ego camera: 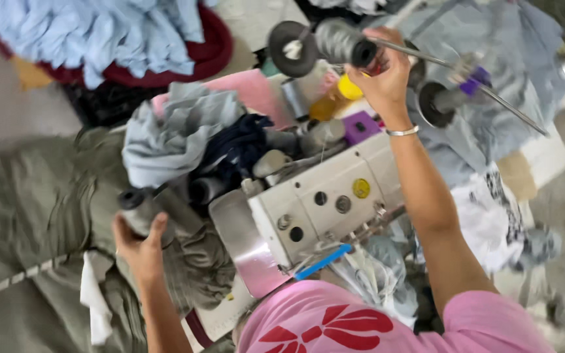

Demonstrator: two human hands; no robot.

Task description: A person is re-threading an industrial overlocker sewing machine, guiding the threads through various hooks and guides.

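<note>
left hand (140, 243): lower left, gripping grey thread cone (140, 208)
right hand (382, 73): top centre, gripping second grey cone (342, 42)
round label (361, 188): yellow, on cream sewing machine (322, 196), centre

The machine (325, 196) has a smooth, cream painted metal body with a faint sheen, and its flat plate (246, 245) looks polished and reflective. The cone (341, 40) in the right hand (384, 75) is wound in matt grey thread; the cone (140, 210) in the left hand (140, 252) looks the same. The rod (452, 68) is bare shiny metal, like the bangle (403, 131). The olive cloth (31, 216) is matt and creased, the pale blue cloth (106, 29) soft and rumpled. The yellow cap (348, 88) is glossy plastic.
</note>
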